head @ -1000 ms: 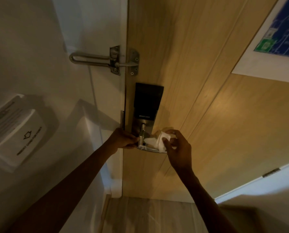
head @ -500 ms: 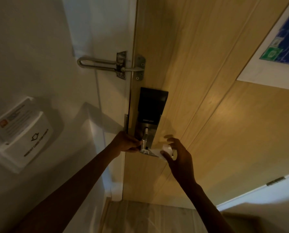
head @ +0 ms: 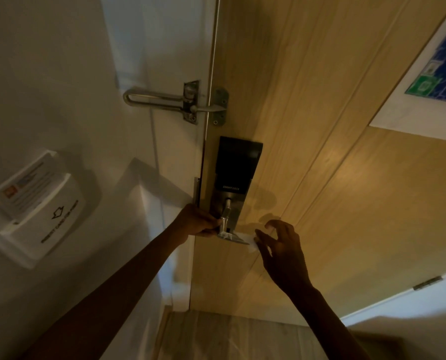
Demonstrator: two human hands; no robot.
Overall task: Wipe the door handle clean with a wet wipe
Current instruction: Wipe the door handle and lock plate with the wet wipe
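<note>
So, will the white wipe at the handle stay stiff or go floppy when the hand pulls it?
Probably floppy: the wipe looks thin and creased where the right hand pinches it. Likely light too. Being wet, it may cling to the handle.

the black lock [head: 236, 167] reads "smart lock". the wall card holder [head: 38, 216] bears an arrow and print too blurred to read.

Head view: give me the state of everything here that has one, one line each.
Door: shut against the frame.
Swing latch: bar folded back on the frame, not engaged.
Handle: lever horizontal, wipe at its free end.
Wipe: crumpled, pinched on the lever tip.
Left hand: closed at the handle's pivot end.
Right hand: grip on the wipe, other fingers spread.
Card holder: card inserted.
</note>
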